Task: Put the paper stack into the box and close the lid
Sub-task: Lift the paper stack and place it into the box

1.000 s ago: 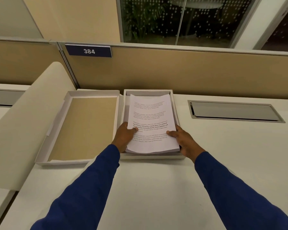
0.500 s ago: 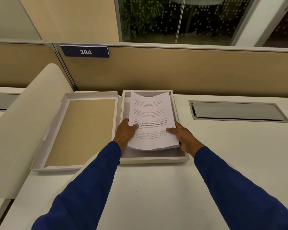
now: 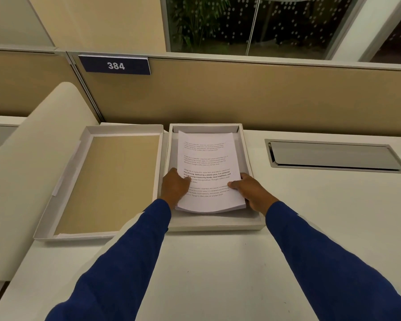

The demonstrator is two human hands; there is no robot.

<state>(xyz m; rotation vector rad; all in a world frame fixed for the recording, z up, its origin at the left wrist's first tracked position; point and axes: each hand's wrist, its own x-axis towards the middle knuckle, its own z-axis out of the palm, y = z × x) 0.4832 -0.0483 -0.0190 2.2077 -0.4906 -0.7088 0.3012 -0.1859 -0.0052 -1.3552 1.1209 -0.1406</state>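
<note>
Both hands grip a stack of printed paper by its long side edges over an open white box on an office desk — the left hand [image 3: 175,188] with its thumb laid across the top sheet and its fingers tucked under the edge, the right hand [image 3: 250,192] closed the same way on the opposite edge. The paper stack [image 3: 206,167] lies inside the outline of the box [image 3: 256,222], its long axis running away from the person and matching the long axis of the box; the far end of the stack sits low near the far wall of the box, while the near end bows slightly and appears to be held a little above the box floor, with a bare strip of floor showing between it and the near wall. What remains of this step, judging by that tilt, is to lower the near end straight down and slip the fingers out from beneath. The lid [image 3: 125,128], lying upturned with its tan lining showing, sits just beside the left wall of the box and parallel to it — so the left hand is the nearer one for the closing move. To the right of the box, well apart, a grey cable hatch [image 3: 333,156] is set into the desk [image 3: 218,262].
</note>
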